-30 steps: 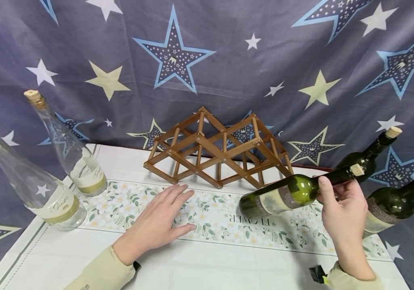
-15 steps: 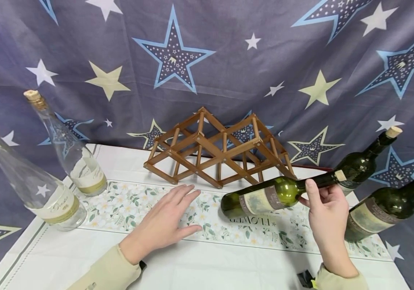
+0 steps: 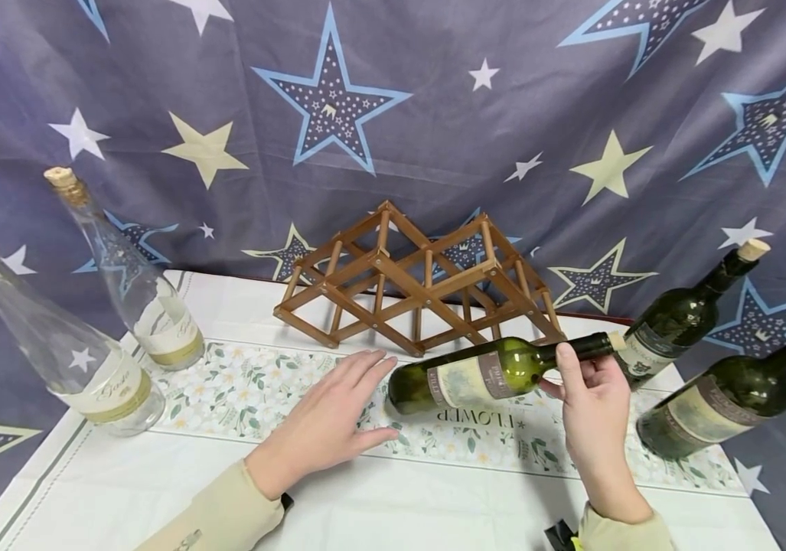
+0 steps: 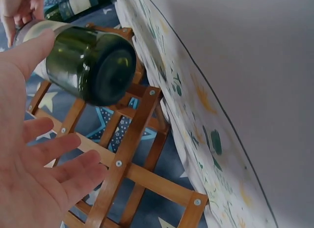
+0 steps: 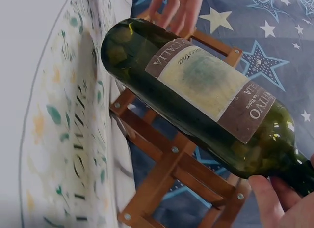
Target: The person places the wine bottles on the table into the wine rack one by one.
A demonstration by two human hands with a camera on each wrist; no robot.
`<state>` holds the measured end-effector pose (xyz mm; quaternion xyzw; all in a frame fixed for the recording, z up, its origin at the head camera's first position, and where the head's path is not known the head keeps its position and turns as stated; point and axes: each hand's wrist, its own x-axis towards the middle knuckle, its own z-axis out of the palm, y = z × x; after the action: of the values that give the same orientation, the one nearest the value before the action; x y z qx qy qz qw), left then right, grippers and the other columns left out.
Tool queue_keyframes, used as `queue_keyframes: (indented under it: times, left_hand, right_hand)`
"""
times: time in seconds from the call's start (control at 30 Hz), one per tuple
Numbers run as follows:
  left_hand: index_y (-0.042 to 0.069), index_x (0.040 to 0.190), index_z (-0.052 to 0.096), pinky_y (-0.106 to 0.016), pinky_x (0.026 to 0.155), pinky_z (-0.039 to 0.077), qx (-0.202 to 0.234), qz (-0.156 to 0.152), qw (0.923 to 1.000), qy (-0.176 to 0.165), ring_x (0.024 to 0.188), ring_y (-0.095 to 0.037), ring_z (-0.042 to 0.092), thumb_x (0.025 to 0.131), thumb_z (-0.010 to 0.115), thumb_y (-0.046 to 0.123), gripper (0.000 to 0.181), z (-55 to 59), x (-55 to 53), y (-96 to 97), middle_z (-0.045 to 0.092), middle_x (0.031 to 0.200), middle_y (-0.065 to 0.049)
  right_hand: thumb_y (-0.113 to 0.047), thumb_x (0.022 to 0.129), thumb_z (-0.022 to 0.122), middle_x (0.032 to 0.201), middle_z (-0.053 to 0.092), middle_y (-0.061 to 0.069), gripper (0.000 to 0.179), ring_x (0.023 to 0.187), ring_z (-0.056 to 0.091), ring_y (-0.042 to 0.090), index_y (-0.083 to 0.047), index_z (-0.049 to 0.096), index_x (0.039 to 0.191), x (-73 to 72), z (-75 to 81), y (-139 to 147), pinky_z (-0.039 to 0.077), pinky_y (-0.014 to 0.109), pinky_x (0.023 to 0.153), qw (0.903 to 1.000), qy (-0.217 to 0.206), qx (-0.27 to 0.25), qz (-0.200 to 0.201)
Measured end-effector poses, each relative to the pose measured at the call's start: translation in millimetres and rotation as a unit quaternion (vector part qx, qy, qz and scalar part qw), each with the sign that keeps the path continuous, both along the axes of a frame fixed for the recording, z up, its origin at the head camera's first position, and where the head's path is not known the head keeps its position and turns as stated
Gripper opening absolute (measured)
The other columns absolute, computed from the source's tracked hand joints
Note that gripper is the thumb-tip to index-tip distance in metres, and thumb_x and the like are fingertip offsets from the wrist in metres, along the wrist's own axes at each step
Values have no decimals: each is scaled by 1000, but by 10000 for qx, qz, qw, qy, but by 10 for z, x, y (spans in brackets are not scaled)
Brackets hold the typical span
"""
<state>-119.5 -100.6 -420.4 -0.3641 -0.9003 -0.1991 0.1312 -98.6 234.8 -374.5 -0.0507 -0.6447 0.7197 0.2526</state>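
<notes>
A green wine bottle (image 3: 464, 376) with a cream and brown label lies nearly level above the table, its cork to the right. My right hand (image 3: 599, 421) grips it by the neck, thumb on the near side. At the bottle's base, my left hand (image 3: 327, 417) is spread with its fingers straight. In the left wrist view the round base of the bottle (image 4: 93, 66) faces that hand's palm; whether they touch I cannot tell. Behind both hands stands a brown wooden lattice wine rack (image 3: 420, 287), its diamond-shaped openings unfilled.
Two more green corked bottles stand at the right, a rear one (image 3: 675, 321) and a nearer one (image 3: 716, 405). On the left are two clear corked bottles, one nearer (image 3: 99, 375) and one behind (image 3: 158, 314). A star-patterned curtain (image 3: 434, 138) hangs behind the white tablecloth (image 3: 448, 505).
My right hand has carried the green bottle leftward, away from the standing green bottles. My left hand has shifted slightly right, and the bottle's base has come close to it.
</notes>
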Motion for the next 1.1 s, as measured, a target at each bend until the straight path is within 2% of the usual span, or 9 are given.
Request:
queue_keyframes:
  times: [0.17, 0.37, 0.8, 1.1]
  left_hand:
    - [7, 162, 42, -48, 121, 38, 140, -69, 9999, -33, 149, -31, 42, 89, 85, 50, 95, 9, -5, 45, 47, 160, -14]
    - [9, 164, 38, -46, 122, 37, 86, -84, 9999, 50, 150, -29, 41, 88, 85, 52, 99, -5, -16, 82, 45, 161, -12]
    - [9, 164, 37, -45, 120, 40, 56, -91, 9999, 57, 147, -28, 44, 88, 85, 51, 99, -28, -22, 144, 45, 161, -13]
    - [8, 163, 38, -46, 119, 41, 65, -14, 9999, 147, 141, -28, 50, 86, 88, 50, 102, -54, -14, 149, 49, 158, -12]
  right_hand:
    - [-15, 107, 64, 104, 75, 7, 23, 100, 69, 17, 4, 61, 120, 2, -19, -92, 65, 33, 71, 9993, -215, -241, 168]
    - [-18, 108, 63, 103, 75, 5, 29, 96, 69, 16, 7, 58, 122, -4, -56, -202, 64, 30, 68, 9978, -428, -436, 270]
    - [-23, 109, 63, 105, 76, 3, 30, 95, 73, 14, 2, 58, 124, 0, -198, -371, 65, 32, 72, 9935, -847, -577, 503]
    - [-22, 109, 62, 104, 77, 4, 30, 92, 74, 14, 4, 56, 124, 13, -242, -439, 65, 32, 70, 9909, -871, -785, 660]
